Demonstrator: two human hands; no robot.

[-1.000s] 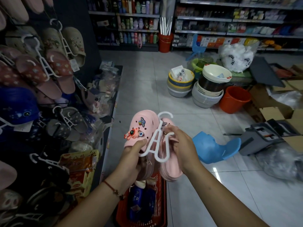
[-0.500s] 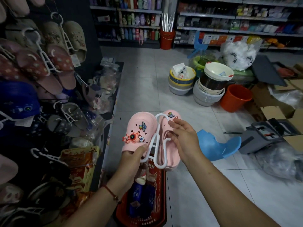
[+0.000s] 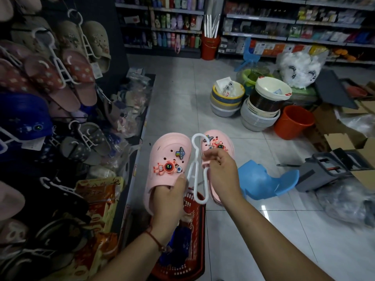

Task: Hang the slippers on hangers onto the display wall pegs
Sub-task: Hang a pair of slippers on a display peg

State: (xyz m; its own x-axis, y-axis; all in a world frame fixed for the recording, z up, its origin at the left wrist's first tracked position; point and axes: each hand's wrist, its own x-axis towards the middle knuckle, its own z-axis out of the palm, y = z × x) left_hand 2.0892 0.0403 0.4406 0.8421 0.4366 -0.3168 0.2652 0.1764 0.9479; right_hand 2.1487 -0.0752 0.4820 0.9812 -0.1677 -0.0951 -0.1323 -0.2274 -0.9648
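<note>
Head view: both hands [image 3: 170,196] [image 3: 222,173] clamp fingers on pink slippers [image 3: 168,159], hanger [image 3: 197,169] hook pointing up; wall pegs [image 3: 60,63] sit left, nearer left hand.

No text, brand, number or sign can be read. The orange and yellow packets [image 3: 97,201] below the slipper wall bear large printed characters, too blurred to make out. A white tag [image 3: 97,70] hanging from the beige slippers and another [image 3: 33,143] on the blue pair carry print too small to read. Labels on the bottles [image 3: 172,21] and the boxed goods [image 3: 269,47] on the far shelves are likewise illegible.
</note>
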